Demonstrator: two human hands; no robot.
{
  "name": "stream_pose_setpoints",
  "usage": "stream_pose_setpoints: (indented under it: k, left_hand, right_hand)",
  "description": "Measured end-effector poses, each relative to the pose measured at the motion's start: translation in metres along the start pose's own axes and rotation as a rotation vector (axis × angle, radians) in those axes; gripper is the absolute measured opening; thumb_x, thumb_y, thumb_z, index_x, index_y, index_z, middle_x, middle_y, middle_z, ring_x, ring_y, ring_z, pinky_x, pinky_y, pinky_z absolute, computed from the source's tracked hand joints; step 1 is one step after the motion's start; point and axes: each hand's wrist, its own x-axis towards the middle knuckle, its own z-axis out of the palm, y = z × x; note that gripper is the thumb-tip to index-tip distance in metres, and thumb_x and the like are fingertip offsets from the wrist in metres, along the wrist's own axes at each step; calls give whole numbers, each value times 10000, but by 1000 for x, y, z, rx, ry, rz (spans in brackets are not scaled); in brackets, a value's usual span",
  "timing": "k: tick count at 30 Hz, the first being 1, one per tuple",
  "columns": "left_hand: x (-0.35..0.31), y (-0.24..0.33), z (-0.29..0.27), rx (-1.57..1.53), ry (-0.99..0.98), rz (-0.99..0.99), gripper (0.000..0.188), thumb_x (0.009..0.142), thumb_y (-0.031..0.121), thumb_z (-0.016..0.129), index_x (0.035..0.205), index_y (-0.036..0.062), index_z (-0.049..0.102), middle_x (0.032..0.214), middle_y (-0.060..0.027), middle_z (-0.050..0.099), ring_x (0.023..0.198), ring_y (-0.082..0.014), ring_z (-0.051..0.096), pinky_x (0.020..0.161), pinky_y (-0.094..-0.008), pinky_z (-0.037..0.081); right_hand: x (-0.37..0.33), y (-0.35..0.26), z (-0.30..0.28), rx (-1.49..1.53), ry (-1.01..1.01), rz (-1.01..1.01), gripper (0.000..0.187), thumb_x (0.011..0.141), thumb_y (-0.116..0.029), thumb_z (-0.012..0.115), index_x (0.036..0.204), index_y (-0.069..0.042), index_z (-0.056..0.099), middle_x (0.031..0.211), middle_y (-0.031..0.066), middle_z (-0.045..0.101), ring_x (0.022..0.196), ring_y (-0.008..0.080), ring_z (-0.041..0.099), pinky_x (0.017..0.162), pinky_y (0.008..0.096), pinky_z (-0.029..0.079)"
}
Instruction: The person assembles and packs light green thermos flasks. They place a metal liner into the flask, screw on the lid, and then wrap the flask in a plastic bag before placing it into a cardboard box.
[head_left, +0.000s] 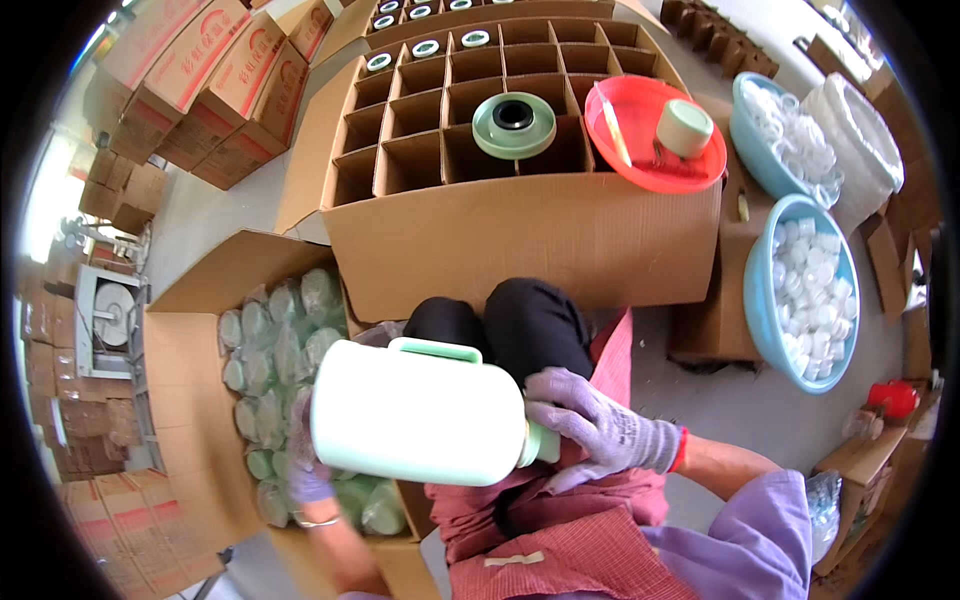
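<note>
A pale mint-green thermos flask (pixel 415 412) with a side handle (pixel 436 349) lies on its side above my lap, its neck to the right. My left hand (pixel 306 462), in a purple glove, grips its base end; the flask hides most of those fingers. At the other end my right hand (pixel 598 425), also gloved, closes its fingers round the green cap (pixel 541 442) at the neck. Left of my knees, several plastic-wrapped green items (pixel 285 345) fill an open carton (pixel 190 400), close to my left hand.
Ahead stands a divided carton (pixel 520 240) with a few lidded flasks (pixel 425 48) in its far cells. A green ring-shaped part (pixel 514 143) and a red basin (pixel 640 165) holding a green cup (pixel 685 128) rest on it. Blue basins of white parts (pixel 800 372) stand right; stacked cartons (pixel 215 85) stand left.
</note>
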Motion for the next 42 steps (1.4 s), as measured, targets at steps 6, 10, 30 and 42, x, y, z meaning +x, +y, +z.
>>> stream_pose_setpoints:
  k: [6, 10, 30, 42]
  left_hand:
    - [82, 93, 105, 726, -713, 426, 402, 793, 288, 761, 1097, 42, 666, 1002, -145, 672, 903, -296, 671, 804, -401, 525]
    - [84, 96, 136, 809, -965, 171, 427, 825, 356, 759, 1099, 40, 673, 987, -148, 673, 891, -293, 674, 801, -388, 528]
    - [99, 114, 123, 553, -177, 1123, 642, 700, 474, 795, 1212, 103, 686, 1283, -107, 623, 1207, -367, 554, 1015, -482, 451]
    - [36, 59, 117, 216, -493, 585, 594, 921, 509, 598, 1191, -16, 663, 1209, -172, 643, 1163, -368, 588, 1018, -450, 439]
  right_hand:
    - [83, 72, -96, -413, -55, 41, 344, 811, -212, 732, 1100, -59, 624, 1195, 155, 567, 1090, 365, 556, 964, 484, 466]
    - [171, 224, -127, -826, 71, 66, 413, 853, -147, 631, 1265, -168, 610, 1257, 156, 548, 1172, 369, 550, 976, 475, 489]
    - [95, 100, -28, 851, -46, 461, 303, 996, -244, 542, 1179, -13, 611, 839, 57, 687, 627, 160, 652, 516, 285, 532]
    - [97, 32, -29, 254, 87, 382, 272, 930, -182, 590, 1113, 10, 649, 996, 145, 657, 950, 248, 660, 837, 364, 522]
